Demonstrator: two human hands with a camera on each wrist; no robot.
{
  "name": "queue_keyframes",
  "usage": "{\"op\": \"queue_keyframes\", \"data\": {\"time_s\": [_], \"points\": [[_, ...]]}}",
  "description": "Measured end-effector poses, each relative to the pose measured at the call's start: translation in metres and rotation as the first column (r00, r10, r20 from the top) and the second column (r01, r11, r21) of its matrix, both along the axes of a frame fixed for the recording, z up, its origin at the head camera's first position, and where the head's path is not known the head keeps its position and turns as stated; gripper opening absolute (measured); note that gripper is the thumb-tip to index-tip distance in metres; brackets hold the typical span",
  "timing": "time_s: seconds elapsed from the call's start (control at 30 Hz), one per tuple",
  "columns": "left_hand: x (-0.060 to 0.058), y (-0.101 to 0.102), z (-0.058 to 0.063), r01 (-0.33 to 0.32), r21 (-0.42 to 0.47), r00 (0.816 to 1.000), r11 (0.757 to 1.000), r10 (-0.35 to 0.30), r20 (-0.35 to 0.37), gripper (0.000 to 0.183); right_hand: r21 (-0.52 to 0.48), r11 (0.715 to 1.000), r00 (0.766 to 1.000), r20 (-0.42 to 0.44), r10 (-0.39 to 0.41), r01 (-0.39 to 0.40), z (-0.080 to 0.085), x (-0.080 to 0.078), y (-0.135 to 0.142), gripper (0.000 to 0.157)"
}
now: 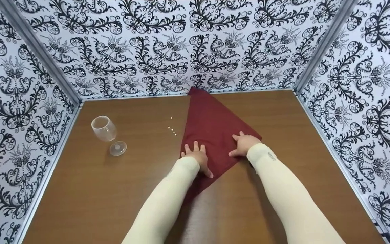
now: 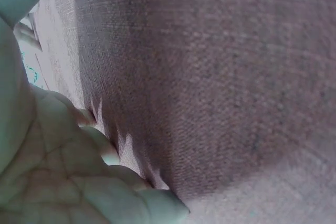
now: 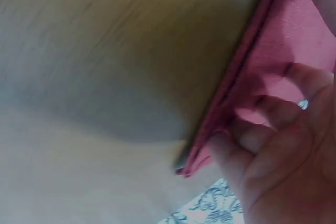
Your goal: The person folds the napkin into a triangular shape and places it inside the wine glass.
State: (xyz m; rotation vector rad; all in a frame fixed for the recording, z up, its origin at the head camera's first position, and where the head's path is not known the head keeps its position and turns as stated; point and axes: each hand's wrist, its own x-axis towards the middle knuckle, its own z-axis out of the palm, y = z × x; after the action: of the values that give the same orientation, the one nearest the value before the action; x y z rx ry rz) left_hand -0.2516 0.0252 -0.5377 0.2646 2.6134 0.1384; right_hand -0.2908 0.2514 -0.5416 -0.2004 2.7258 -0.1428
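Observation:
A dark red cloth napkin point(image 1: 212, 125), folded into a roughly triangular shape, lies on the wooden table with its far tip up against the back wall. My left hand point(image 1: 197, 158) rests on its near left part with the fingers spread; in the left wrist view the fingertips press small wrinkles into the cloth point(image 2: 210, 87). Toward the napkin's right corner, my right hand point(image 1: 245, 144) presses down with spread fingers. The right wrist view shows those fingertips on the pink-looking cloth point(image 3: 273, 45), close to its layered folded edge.
A clear stemmed glass point(image 1: 105, 130) stands at the left of the table point(image 1: 141, 189). Small bright specks point(image 1: 172, 129) show on the wood left of the napkin. Patterned black-and-white walls point(image 1: 161, 44) enclose the back and both sides.

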Motion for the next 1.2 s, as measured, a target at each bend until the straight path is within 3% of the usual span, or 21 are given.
{"op": "queue_keyframes", "data": {"time_s": [0.13, 0.5, 0.6, 0.7, 0.83, 0.97, 1.07, 1.2], "points": [[0.0, -0.005, 0.003, 0.021, -0.002, 1.0, 1.0, -0.021, -0.003, 0.129, 0.024, 0.999, 1.0, -0.013, 0.025, -0.024, 0.004, 0.003, -0.004, 0.096], [-0.004, -0.015, 0.001, 0.06, -0.009, 0.998, 0.998, -0.06, -0.003, 0.128, 0.077, 0.996, 0.998, -0.04, 0.057, -0.054, -0.006, 0.003, -0.01, 0.098], [-0.005, -0.017, 0.006, 0.066, -0.021, 0.998, 0.998, -0.065, 0.012, 0.128, 0.098, 0.993, 0.996, -0.048, 0.071, -0.066, -0.004, 0.004, -0.012, 0.094], [-0.008, -0.017, 0.012, 0.052, -0.049, 0.998, 0.997, -0.05, 0.027, 0.124, 0.097, 0.992, 0.992, -0.093, 0.085, -0.076, 0.0, 0.005, -0.014, 0.078], [-0.013, -0.014, 0.008, 0.001, -0.044, 1.0, 0.999, -0.002, -0.007, 0.111, 0.032, 0.997, 0.989, -0.127, 0.072, -0.069, 0.0, 0.004, -0.01, 0.072], [-0.013, -0.01, -0.005, -0.131, 0.009, 0.991, 0.991, 0.131, 0.004, 0.117, -0.003, 0.998, 0.997, -0.044, 0.067, -0.067, -0.006, 0.003, -0.003, 0.091], [-0.012, -0.01, -0.01, -0.22, 0.04, 0.975, 0.975, 0.219, 0.027, 0.123, -0.018, 0.997, 0.997, -0.027, 0.069, -0.07, -0.006, 0.003, -0.001, 0.091], [-0.011, -0.012, -0.008, -0.231, 0.076, 0.973, 0.97, 0.23, 0.017, 0.125, -0.014, 0.997, 0.996, -0.044, 0.071, -0.072, -0.004, 0.003, -0.001, 0.091]]}}
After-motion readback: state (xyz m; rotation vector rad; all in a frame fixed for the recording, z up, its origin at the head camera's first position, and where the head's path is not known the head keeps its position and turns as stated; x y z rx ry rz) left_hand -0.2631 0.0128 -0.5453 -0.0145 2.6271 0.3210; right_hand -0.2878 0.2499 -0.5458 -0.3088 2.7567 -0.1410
